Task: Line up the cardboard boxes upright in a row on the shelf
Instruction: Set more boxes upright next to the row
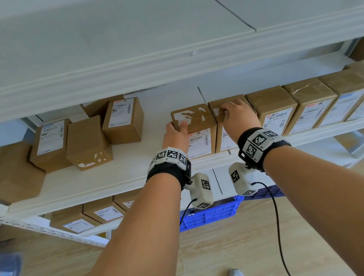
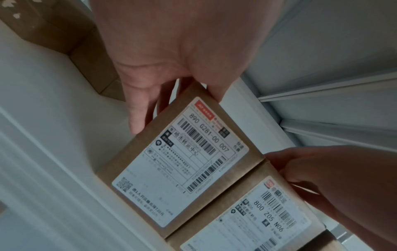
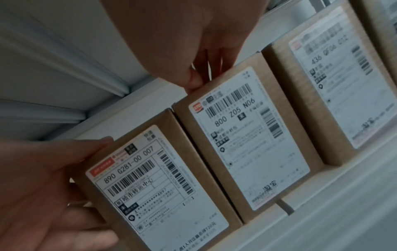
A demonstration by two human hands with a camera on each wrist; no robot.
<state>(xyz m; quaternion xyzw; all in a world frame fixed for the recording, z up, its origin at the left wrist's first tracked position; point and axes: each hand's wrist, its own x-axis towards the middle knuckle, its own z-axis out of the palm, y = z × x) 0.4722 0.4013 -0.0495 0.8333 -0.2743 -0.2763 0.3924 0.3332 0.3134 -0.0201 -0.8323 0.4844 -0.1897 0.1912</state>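
The left hand (image 1: 175, 132) grips the upper left corner of an upright cardboard box (image 1: 199, 135), thumb laid across the top and fingers wrapped down the left side; from the left wrist view the fingers (image 2: 137, 108) lie against that side wall. The box's front label reads "890 G281-00 007" beside a red logo patch, and torn white scraps of an old sticker mark its top. The right hand (image 1: 237, 117) rests on top of the neighbouring box (image 1: 222, 137), fingers curled over its top near the left edge; whether they actually clamp it cannot be told for sure, though the thumb tip (image 3: 194, 84) sits at the front top edge. This second box carries a label reading "800 Z05 N06" with barcodes. The two boxes stand touching side by side near the front edge of the white shelf (image 1: 113, 180). To the right the row continues with a third box (image 1: 274, 112), whose label shows "436" in the right wrist view, and further upright boxes (image 1: 332, 101) pressed together. On the left part of the shelf, well apart from the row, several loose boxes (image 1: 90, 142) lie at mixed angles, two with labels facing up. More labelled boxes (image 1: 89, 215) sit on the lower shelf, and a blue plastic crate (image 1: 210, 212) stands on the wooden floor.
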